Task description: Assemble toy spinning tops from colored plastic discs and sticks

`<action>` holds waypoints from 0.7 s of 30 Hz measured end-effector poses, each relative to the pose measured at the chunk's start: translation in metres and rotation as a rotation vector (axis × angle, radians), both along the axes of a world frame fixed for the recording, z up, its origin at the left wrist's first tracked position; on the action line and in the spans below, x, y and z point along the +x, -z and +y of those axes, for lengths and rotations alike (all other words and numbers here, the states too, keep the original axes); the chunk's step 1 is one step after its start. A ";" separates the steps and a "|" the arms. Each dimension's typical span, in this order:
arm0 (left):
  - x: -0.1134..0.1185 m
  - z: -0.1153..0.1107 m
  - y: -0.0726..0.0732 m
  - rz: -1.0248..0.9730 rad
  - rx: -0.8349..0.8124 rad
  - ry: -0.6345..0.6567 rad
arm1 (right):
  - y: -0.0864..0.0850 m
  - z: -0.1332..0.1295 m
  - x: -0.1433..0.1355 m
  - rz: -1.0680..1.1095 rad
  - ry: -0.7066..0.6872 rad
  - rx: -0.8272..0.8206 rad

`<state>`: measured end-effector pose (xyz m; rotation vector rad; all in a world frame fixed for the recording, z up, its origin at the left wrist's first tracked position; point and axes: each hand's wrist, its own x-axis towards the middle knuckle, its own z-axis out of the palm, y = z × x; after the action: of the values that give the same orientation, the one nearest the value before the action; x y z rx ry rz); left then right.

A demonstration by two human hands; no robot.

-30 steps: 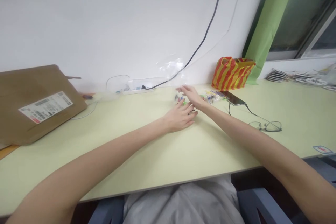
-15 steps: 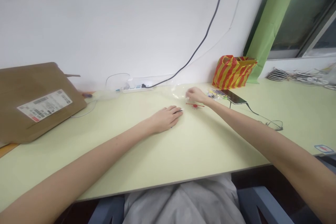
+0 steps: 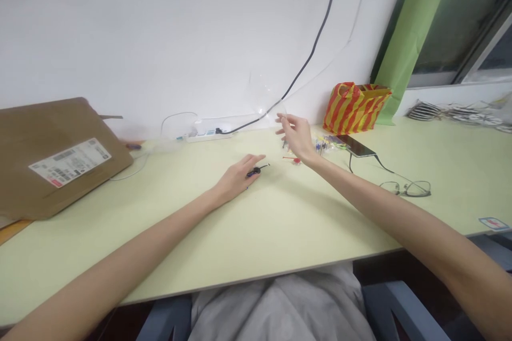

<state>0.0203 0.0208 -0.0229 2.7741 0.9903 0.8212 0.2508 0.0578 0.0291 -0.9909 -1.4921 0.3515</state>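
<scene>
Where the table edge (image 3: pixel 256 277) runs nearest: open room lies between left forearm (image 3: pixel 160 241) and right forearm (image 3: pixel 380 214)
Left hand (image 3: pixel 234 180): fingers loosely spread at a black piece (image 3: pixel 256 171); whether they grip it, cannot tell
Cardboard box (image 3: pixel 60 154): cut off at the view's left
Red piece (image 3: pixel 296 161): on the tabletop (image 3: pixel 240 234), just beside the right wrist (image 3: pixel 310 155)
Right hand (image 3: pixel 299 136): raised, fingers half-bent near faint clear film (image 3: pixel 262 93); hold hard to see
Coloured pieces (image 3: pixel 325 145): partly hidden behind that wrist

cardboard (image 3: pixel 80 128) cut off left, pieces (image 3: pixel 323 145) blurred
</scene>
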 end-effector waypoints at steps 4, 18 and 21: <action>0.006 0.008 0.006 0.023 0.019 0.016 | -0.018 -0.008 -0.039 -0.312 0.031 0.097; 0.013 0.008 0.010 0.097 0.031 -0.080 | -0.012 -0.069 -0.237 -1.365 -0.668 0.189; 0.009 0.007 0.013 0.063 0.026 -0.166 | -0.013 -0.068 -0.213 -1.222 -0.566 0.265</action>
<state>0.0290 0.0275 -0.0361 2.7842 1.2434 0.7758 0.0379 -0.0106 0.0422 -0.5092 -2.8506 -0.1279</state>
